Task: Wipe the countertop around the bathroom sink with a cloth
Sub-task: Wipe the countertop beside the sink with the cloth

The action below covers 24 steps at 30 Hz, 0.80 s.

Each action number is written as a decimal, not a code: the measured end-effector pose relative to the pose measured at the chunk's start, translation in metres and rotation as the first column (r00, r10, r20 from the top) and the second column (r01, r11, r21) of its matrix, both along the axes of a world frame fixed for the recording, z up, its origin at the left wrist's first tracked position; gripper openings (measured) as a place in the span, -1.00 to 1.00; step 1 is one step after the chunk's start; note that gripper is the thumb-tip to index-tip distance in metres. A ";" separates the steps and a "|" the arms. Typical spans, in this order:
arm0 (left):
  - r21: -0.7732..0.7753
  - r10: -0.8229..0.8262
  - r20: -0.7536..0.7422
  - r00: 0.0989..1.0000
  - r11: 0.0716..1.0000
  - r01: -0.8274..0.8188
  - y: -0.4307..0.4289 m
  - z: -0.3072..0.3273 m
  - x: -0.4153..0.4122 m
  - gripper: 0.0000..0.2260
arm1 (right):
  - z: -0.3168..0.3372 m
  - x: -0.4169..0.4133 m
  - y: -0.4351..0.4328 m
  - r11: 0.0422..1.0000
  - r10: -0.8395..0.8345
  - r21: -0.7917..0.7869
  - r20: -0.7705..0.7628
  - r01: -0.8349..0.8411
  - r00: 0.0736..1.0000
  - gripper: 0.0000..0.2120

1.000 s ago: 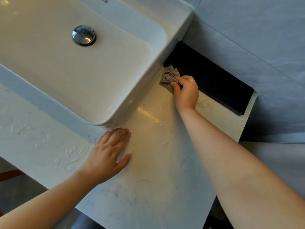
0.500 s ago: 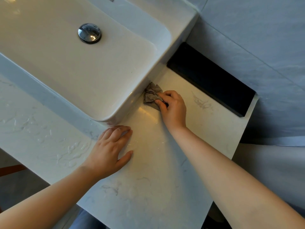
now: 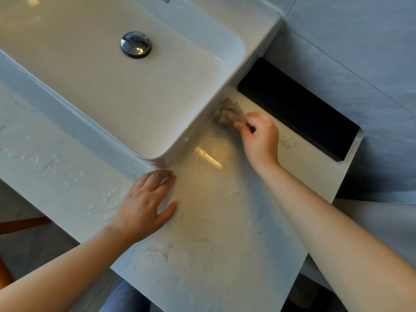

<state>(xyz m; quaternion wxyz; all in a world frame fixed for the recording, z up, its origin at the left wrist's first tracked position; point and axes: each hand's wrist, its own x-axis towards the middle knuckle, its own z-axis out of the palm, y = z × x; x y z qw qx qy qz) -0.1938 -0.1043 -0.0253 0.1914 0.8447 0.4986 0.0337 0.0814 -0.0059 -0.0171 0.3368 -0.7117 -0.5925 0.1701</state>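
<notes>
A white rectangular sink point(image 3: 191, 122) with a chrome drain plug point(image 3: 135, 44) stands on a pale marble countertop point(image 3: 216, 239). My right hand point(image 3: 258, 138) grips a crumpled grey cloth point(image 3: 227, 113) and holds it on the countertop right beside the sink's right wall, close to the back. The cloth is blurred. My left hand point(image 3: 148, 203) rests flat on the countertop by the sink's front right corner, fingers straight.
A black recess point(image 3: 299, 109) runs along the wall behind the countertop strip. Grey tiled wall point(image 3: 360, 52) rises at the right. The countertop's right edge point(image 3: 337, 192) and front edge drop off. Water streaks point(image 3: 67, 176) lie on the counter left of my left hand.
My right hand pulled the cloth forward along the sink's side from the back corner, then pushed it back toward the recess. My left hand has stayed flat in place.
</notes>
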 end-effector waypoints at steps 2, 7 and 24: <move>-0.002 -0.004 -0.008 1.000 1.000 0.004 0.000 -0.001 0.000 -0.46 | -0.001 0.009 0.026 0.993 -0.121 0.014 0.007 0.120 0.993 -0.79; -0.017 0.020 -0.010 1.000 1.000 -0.020 0.003 -0.002 0.001 -0.46 | -0.026 0.006 0.053 0.980 -0.191 -0.039 0.085 0.195 0.978 -0.72; -0.078 -0.043 0.027 0.999 0.996 0.045 0.007 0.002 -0.010 -0.47 | -0.034 -0.058 -0.032 0.998 0.054 -0.012 0.046 -0.054 0.997 -0.79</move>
